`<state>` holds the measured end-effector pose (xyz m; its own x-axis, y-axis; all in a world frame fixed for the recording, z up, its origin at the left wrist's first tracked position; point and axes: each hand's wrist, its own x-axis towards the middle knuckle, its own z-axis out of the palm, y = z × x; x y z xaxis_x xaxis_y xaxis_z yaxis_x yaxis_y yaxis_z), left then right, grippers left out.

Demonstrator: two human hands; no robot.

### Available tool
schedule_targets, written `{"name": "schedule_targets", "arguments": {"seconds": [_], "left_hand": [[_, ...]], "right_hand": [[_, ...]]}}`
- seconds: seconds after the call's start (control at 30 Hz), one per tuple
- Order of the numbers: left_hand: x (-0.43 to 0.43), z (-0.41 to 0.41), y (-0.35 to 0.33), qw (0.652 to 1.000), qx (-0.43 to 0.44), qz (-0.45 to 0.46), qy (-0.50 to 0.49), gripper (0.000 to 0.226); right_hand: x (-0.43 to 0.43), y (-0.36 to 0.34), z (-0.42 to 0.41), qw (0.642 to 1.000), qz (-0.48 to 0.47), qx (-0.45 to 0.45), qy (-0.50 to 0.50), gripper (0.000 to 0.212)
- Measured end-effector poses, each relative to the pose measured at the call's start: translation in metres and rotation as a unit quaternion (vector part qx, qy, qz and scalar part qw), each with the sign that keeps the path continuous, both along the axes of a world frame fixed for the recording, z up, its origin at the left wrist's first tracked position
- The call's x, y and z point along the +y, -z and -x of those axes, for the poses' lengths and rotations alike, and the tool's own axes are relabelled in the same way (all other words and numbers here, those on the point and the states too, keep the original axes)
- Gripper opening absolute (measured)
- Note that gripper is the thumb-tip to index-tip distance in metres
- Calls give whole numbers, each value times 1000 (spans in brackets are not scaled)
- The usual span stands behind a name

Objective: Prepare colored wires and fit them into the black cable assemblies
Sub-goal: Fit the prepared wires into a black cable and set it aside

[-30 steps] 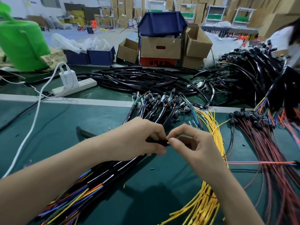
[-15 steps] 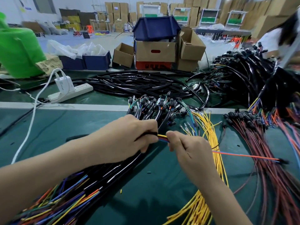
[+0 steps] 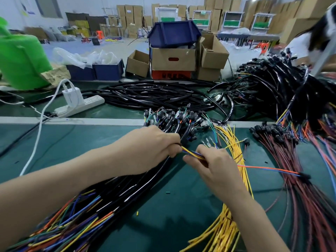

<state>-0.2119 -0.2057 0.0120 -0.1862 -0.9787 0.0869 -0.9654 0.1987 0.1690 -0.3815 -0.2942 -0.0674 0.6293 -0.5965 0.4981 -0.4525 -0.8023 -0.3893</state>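
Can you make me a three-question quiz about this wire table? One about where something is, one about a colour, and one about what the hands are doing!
1. Where is the white power strip?
A. far left of the table
B. on the cardboard box
C. under the right hand

2. What colour is the loose wire bundle by the right hand?
A. pink
B. yellow
C. white

3. What is the left hand doing?
A. resting flat
B. waving
C. closed on a black cable

Answers: 1 A, it lies beside the green tub. 2 B, the strands are bright yellow. 3 C, its fingers wrap the cable end.
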Motion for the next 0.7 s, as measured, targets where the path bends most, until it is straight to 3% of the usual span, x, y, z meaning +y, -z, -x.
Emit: {"name": "schedule_targets", "arguments": {"seconds": [0.23, 0.33, 0.43, 0.53, 0.7], "left_hand": [[17, -14, -13, 996, 36, 80, -16, 25], [22, -17, -23, 988, 47, 148, -5, 33], [27, -23, -42, 968, 75, 240, 4, 22], [37, -32, -59, 950, 74, 304, 8, 20], [57, -45, -58, 949, 54, 309, 22, 27]], "right_hand": [[-38, 5, 10, 998, 27, -38, 45, 42], [-61, -27, 6, 994, 87, -31, 53, 41], [-82, -77, 11, 981, 176, -48, 67, 32], [-97, -114, 31, 971, 212, -55, 100, 11], [-100, -114, 71, 935, 282, 40, 213, 16]]}}
